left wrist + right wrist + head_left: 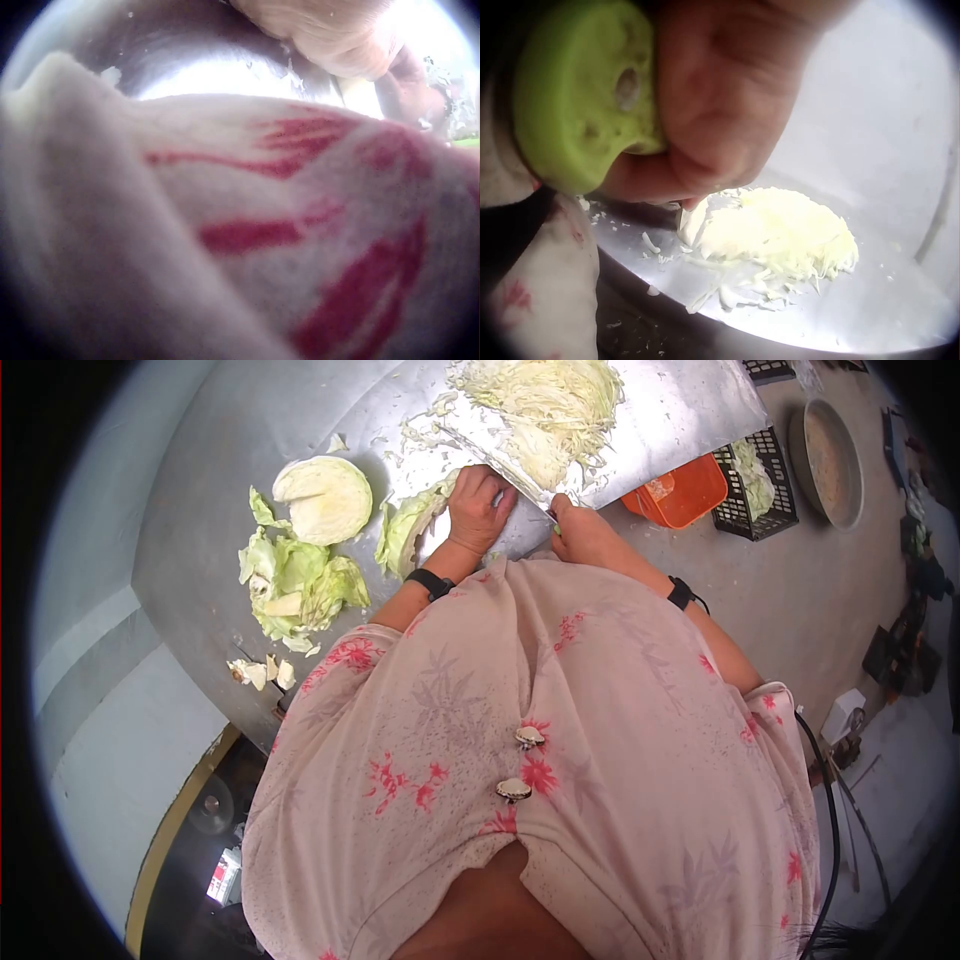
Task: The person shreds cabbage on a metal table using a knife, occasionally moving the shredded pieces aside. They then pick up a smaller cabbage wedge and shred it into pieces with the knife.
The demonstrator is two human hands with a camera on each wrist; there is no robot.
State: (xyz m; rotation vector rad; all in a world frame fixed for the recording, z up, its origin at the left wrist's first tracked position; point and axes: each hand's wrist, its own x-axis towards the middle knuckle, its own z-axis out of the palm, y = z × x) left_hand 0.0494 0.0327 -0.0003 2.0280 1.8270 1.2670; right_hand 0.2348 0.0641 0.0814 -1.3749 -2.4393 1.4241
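Observation:
In the head view, my right hand (588, 535) grips a knife by its handle. The handle (577, 97) is bright green and thick in the right wrist view. The blade (500, 460) slants away to the upper left, beside a heap of shredded cabbage (560, 410). My left hand (483, 510) is close beside the blade with its fingers bent; I cannot tell what lies under them. A green-edged cabbage piece (405, 532) is just left of that hand. In the left wrist view, the flowered cloth hides most of the work below the left hand (337, 34).
A cut cabbage half (325, 500) and loose outer leaves (300, 585) lie on the left. Off-white scraps (262, 672) are near the left edge. Right of the metal sheet (690, 405) stand an orange basin (690, 495), a black crate (765, 525) holding cabbage and a round metal pan (850, 490).

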